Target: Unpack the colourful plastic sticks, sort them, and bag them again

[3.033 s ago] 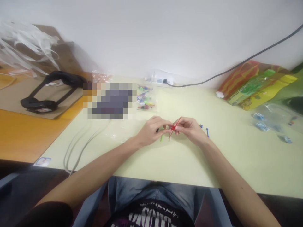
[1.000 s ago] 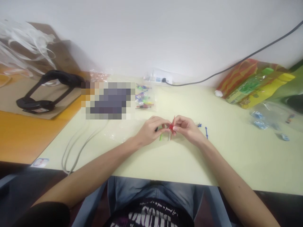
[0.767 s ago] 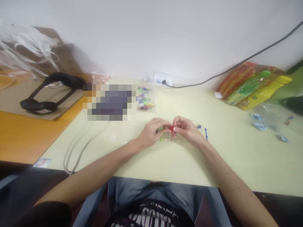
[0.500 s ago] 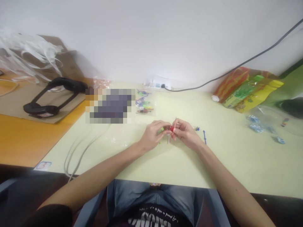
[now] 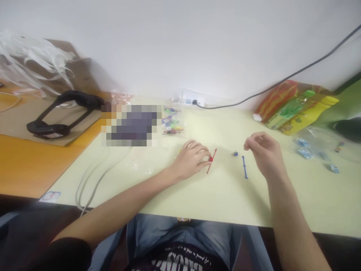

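My left hand (image 5: 191, 160) rests low over the table, its fingers bent and its fingertips closed on the hub of a thin red plastic arrow-shaped piece (image 5: 211, 160). Whatever lies under the palm is mostly hidden; a bit of yellow shows behind the knuckles. My right hand (image 5: 266, 154) is raised off to the right, fingers curled in toward the thumb; I cannot make out anything in them. Between the hands lie a blue arrow-shaped rod (image 5: 244, 167) and a small blue and whitish piece (image 5: 235, 154).
Behind my left hand lies a clear bag of colourful plastic parts (image 5: 172, 122), beside a blurred-out dark object (image 5: 134, 122). White cables (image 5: 96, 180) run down the left. Snack packaging with a green bottle (image 5: 293, 109) and blue packets (image 5: 306, 152) lie right. A black-framed object (image 5: 66, 114) sits far left.
My hands were together on the red piece. The right hand has let go and moved right and up, while the left keeps the red piece, now slightly lower and to the right.
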The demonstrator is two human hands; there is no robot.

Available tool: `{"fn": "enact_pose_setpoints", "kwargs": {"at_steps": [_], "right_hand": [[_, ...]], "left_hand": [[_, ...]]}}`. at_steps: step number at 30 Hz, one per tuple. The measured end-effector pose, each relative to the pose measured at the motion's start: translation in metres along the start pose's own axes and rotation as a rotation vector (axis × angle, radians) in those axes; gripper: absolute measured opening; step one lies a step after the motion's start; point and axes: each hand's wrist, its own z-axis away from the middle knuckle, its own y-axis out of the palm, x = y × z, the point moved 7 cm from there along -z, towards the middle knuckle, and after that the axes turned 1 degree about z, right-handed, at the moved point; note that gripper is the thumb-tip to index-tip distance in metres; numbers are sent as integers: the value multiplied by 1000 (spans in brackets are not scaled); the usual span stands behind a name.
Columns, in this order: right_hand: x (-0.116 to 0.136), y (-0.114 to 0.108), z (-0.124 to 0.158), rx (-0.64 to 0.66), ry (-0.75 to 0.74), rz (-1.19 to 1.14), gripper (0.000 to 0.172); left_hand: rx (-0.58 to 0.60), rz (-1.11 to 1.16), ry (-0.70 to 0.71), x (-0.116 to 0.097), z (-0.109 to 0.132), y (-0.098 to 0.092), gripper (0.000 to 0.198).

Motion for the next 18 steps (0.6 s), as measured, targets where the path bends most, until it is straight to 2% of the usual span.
{"fn": "enact_pose_setpoints", "kwargs": {"at_steps": [3, 7, 12, 18], "right_hand": [[-12, -17, 12, 49, -60, 401, 26], [-39, -14, 25, 184, -153, 761, 35], [-60, -1, 26, 240, -201, 944, 37], [-61, 8, 30, 237, -202, 944, 31]], "left_hand": [[28, -139, 33, -1, 3, 7, 17], [24, -246, 32, -2, 5, 7, 14], [25, -297, 21, -2, 7, 6, 17], [42, -321, 7, 1, 9, 6, 20]]}}
